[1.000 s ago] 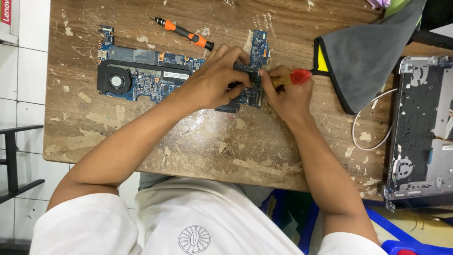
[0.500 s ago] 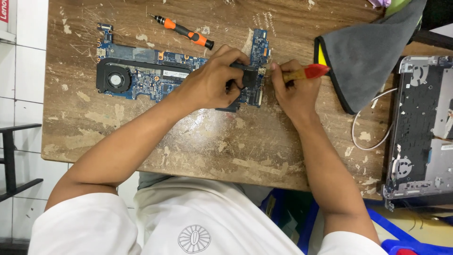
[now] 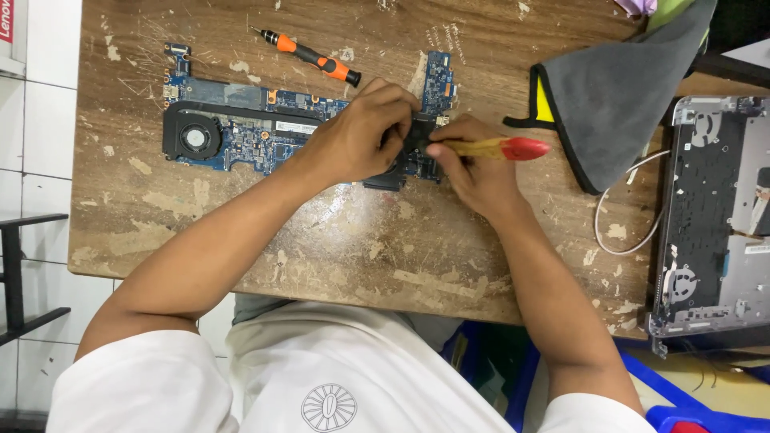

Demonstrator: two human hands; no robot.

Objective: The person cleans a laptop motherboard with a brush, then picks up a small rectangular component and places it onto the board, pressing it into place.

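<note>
A blue laptop motherboard (image 3: 241, 128) with a black fan at its left end lies on the worn wooden table (image 3: 361, 240). My left hand (image 3: 361, 132) rests on the board's right part, fingers curled over a dark component there. My right hand (image 3: 473, 172) grips a screwdriver with a yellow and red handle (image 3: 501, 148), held nearly flat, its tip hidden between my fingers at the board.
An orange and black screwdriver (image 3: 309, 54) lies behind the board. A grey cloth with a yellow edge (image 3: 618, 88) sits at the back right. An opened laptop chassis (image 3: 714, 216) and a white cable (image 3: 626, 216) are at the right. A blue plastic chair (image 3: 682, 401) stands below.
My right hand has swung the red-handled screwdriver a little lower and flatter, its red end farther right. My left hand stays on the board.
</note>
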